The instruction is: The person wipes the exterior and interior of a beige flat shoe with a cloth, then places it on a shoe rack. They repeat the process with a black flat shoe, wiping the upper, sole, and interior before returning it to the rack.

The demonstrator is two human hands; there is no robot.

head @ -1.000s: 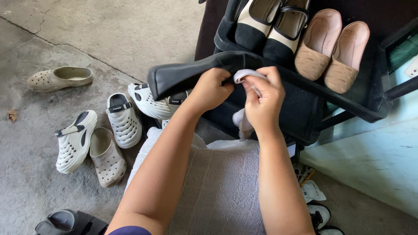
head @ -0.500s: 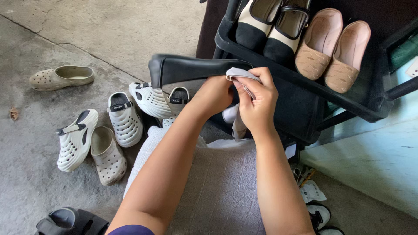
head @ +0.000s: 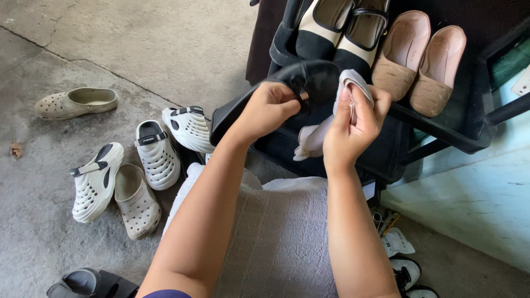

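A black shoe rack (head: 441,129) fills the upper right, with black-and-cream shoes (head: 337,27) and tan flats (head: 419,60) on its shelf. On the concrete floor (head: 138,44) to the left lie white clogs (head: 157,152). In front of the rack, the left hand (head: 268,107) is closed around a black shoe (head: 309,80), held tilted. Just beside it, the right hand (head: 350,129) pinches a bunched white cloth (head: 317,138).

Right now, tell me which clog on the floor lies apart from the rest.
The beige clog at far left, lying alone on the concrete. The other clogs huddle together nearer the person's left arm.
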